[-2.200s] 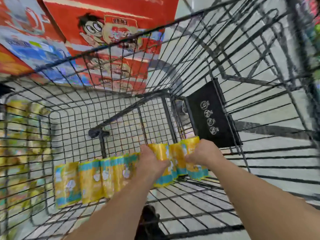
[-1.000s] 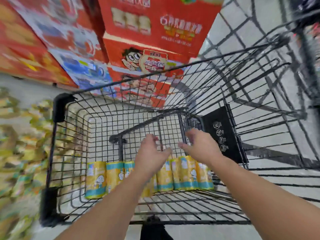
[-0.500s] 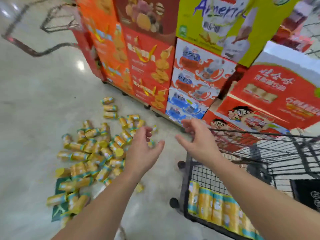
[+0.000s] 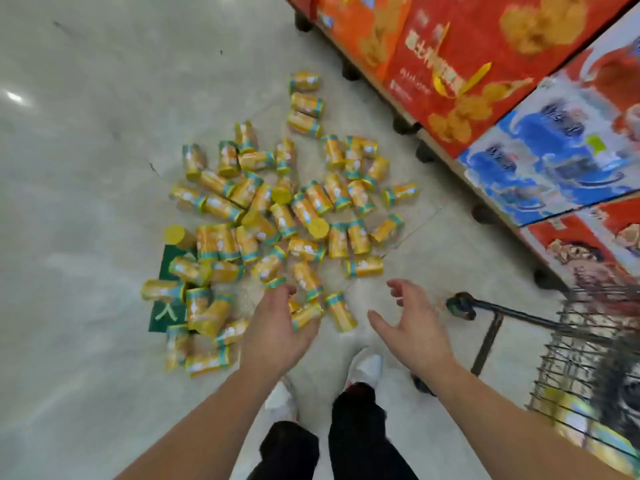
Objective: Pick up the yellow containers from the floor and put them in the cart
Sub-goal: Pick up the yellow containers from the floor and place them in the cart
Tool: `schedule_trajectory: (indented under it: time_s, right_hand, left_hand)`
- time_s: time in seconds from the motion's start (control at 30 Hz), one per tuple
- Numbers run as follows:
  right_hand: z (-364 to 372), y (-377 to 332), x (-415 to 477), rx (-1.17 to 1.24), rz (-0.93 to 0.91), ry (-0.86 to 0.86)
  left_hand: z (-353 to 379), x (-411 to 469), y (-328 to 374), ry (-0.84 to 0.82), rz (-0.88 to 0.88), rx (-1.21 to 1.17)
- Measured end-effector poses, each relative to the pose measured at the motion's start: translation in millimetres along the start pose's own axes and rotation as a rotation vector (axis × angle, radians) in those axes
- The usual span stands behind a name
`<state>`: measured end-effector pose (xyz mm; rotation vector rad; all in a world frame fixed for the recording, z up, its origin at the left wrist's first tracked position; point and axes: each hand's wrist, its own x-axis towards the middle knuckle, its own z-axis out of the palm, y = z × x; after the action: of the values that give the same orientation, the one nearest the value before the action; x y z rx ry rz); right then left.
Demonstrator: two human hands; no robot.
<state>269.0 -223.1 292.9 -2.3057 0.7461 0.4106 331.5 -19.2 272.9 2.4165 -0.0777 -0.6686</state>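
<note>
Both hands empty, fingers spread: left hand (image 4: pixel 277 327) and right hand (image 4: pixel 412 327) above the yellow containers (image 4: pixel 277 216) heaped on floor (image 4: pixel 86 168), presumably poised to gather several. Cart (image 4: pixel 585 362) just right.

Yellow containers (image 4: pixel 277 216): short cylinders with yellow caps, teal bands and a white graphic on the label. Several dozen lie in a loose heap on the floor (image 4: pixel 86 168), nearly all on their sides, pointing every way, some overlapping. Cart (image 4: pixel 581 344): dark wire basket at right edge, blurred, with yellow packs showing through the mesh.
</note>
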Motion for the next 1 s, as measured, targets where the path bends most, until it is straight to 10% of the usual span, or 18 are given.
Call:
schedule_trajectory:
  time_s: [0.5,1.0]
  right_hand:
    - [332,210,211,-0.202,0.277,-0.257]
    - [326,210,219,-0.073,0.341,-0.147]
  left_hand:
    - [313,167,-236,-0.248,0.042,0.511]
    - [326,179,-227,-0.104,-0.015,0.566]
